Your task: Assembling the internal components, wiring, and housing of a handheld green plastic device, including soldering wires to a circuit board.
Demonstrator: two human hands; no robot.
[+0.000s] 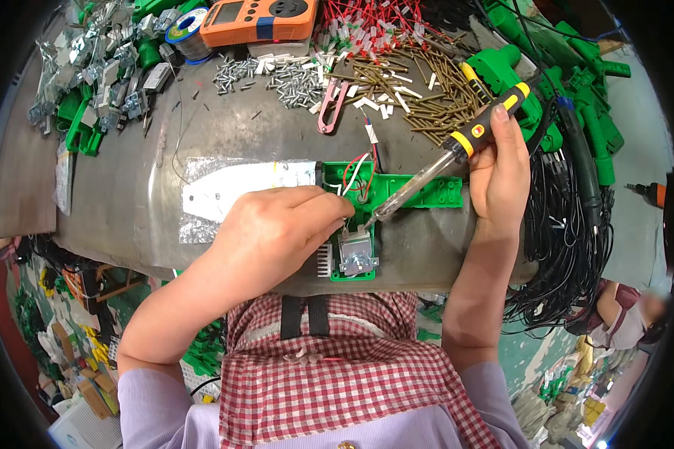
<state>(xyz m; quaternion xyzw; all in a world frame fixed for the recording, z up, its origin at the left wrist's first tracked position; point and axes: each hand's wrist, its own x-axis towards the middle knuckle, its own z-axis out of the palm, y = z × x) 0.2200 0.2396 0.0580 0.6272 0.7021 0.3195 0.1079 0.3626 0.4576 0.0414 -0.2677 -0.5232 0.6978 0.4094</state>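
Observation:
My right hand [502, 168] grips a yellow-and-black soldering iron [489, 120]. Its tip slants down to the left and meets, or nearly meets, the top of a silver metal component [356, 254] seated in an open green plastic housing [419, 191]. Just left of that tip, the fingers of my left hand [273, 232] are pinched together over the housing; what lies between them is hidden. Red, white and black wires [358, 173] rise from the housing's upper part. A white tapered plate [236, 188] extends left from the housing, over clear plastic wrap.
Behind lie loose screws [292, 81], brass-coloured rods [445, 82], pink tweezers [332, 108] and red-wired parts [371, 26]. An orange meter [258, 21] and solder spool [190, 36] stand far left of them. Black cables [558, 247] and green shells [502, 71] crowd the right.

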